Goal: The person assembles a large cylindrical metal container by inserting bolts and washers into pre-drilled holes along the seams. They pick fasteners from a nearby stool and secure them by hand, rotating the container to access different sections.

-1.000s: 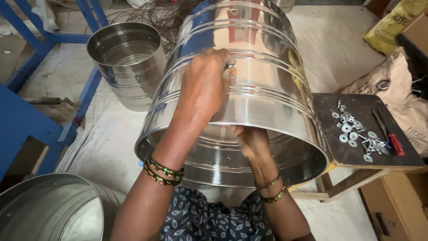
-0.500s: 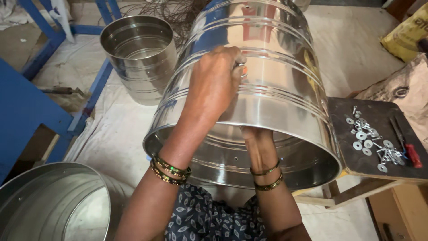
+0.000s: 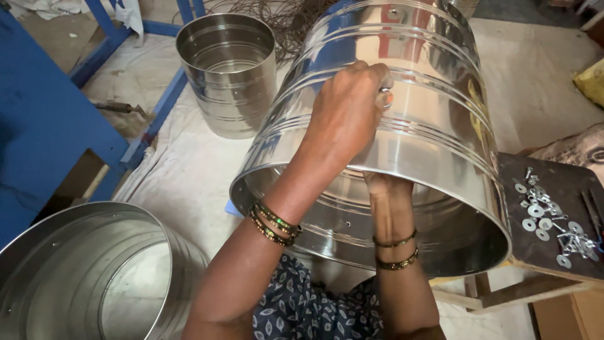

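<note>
The big shiny steel drum, likely light, stiff and slippery, is pinched outside by the left hand; the right hand is hidden inside, its grip unclear.

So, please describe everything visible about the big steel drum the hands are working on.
The big steel drum looks like shiny metal with ribbed bands, lying tilted on its side, open end toward the camera. The left hand presses on its outer wall; the right hand reaches inside, fingers hidden. Small holes show along the inner rim.
</note>
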